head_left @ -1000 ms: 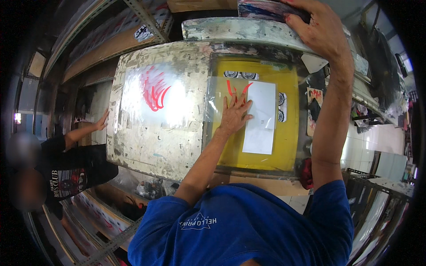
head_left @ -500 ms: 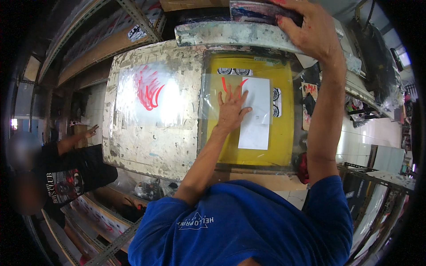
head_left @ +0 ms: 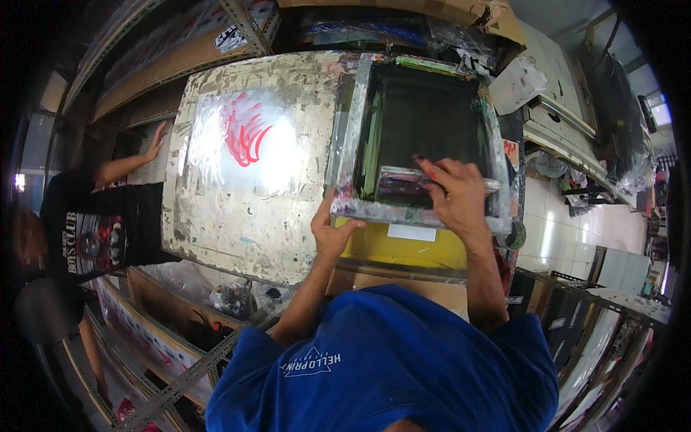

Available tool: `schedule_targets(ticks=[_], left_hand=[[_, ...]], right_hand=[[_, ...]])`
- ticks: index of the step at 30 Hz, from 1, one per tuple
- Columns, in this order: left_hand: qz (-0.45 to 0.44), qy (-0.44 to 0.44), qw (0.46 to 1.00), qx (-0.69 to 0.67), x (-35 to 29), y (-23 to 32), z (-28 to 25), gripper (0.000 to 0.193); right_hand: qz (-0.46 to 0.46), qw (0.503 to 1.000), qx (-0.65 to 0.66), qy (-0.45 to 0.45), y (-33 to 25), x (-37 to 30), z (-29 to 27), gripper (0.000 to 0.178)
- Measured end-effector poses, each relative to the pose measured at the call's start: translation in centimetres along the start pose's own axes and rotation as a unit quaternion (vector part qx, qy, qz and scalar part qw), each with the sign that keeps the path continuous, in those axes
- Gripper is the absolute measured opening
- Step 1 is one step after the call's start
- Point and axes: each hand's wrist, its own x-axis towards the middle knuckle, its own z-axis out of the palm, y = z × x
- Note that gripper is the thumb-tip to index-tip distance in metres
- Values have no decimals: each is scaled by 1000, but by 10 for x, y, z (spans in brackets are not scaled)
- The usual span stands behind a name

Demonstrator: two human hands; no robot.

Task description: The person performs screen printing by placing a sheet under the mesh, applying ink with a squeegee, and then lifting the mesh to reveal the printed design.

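A screen printing frame (head_left: 351,129) with pale, paint-stained rails and a dark mesh lies flat over a yellow board (head_left: 381,252). The near end of a white paper (head_left: 412,232) shows beneath its front rail. At the frame's near left corner, my left hand (head_left: 331,234) grips the rail, thumb held out along the near side. My right hand (head_left: 461,198) is closed around a stained squeegee (head_left: 399,183), which rests low on the mesh near the front rail. Red stains mark the right fingers. The frame hides most of the paper.
Left of the frame, a clear sheet with red strokes (head_left: 248,144) lies on a paint-spotted table (head_left: 237,237). A person in a dark shirt (head_left: 108,237) stands beyond the table's left edge. A white container (head_left: 517,85) stands behind right; metal shelving (head_left: 248,29) rises behind left.
The frame has come down over the yellow board and paper. My left hand has moved off the paper to the frame's corner. My right hand has brought the squeegee nearer, onto the mesh.
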Motion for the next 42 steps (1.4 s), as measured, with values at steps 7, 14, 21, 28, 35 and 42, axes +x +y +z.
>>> schedule_targets(ticks=[7,14,21,28,35,42], left_hand=[[216,43,904,366,-9,-47,-11,72],[186,31,889,417,-16,-38,-10,67],[165,28,893,417,-19,-39,-12,67],[176,36,900,398,-19,-31,-10,66],[150,42,933,325,-25,-38,-6,65],[220,116,939,239,-6,15,11,57]], right_hand=[[31,981,-125,-148,29,-43,84,71],[34,991,-122,-29,90,32,109,72],[-7,993,-121,5,166,139,122,67],[-24,994,-105,31,209,202,125,51],[126,989,72,-13,191,176,84,57],[166,969,162,-89,53,53,-5,60]])
